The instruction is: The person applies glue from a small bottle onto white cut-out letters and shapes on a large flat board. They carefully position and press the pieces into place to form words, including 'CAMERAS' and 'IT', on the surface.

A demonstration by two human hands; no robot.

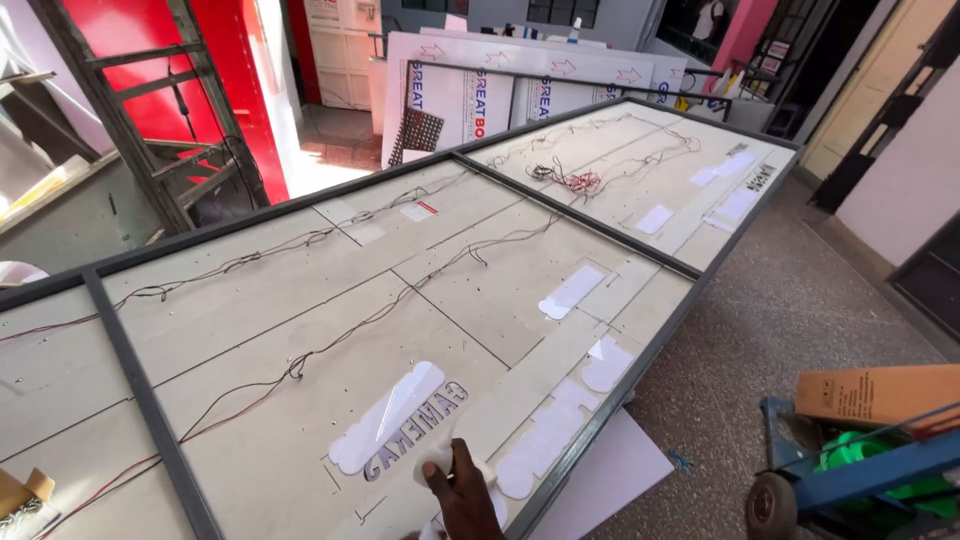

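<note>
Head view: fingers (452,470) of the right hand (468,497) pinch a small white cloth (436,457), pressed on the sign panel (300,300) just below its white cut-out lettering (400,420). Thin wires (300,365) trail beyond; a blue trolley (850,475) stands well apart.

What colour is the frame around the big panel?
The frame is dark grey, seen best in the head view.
</note>
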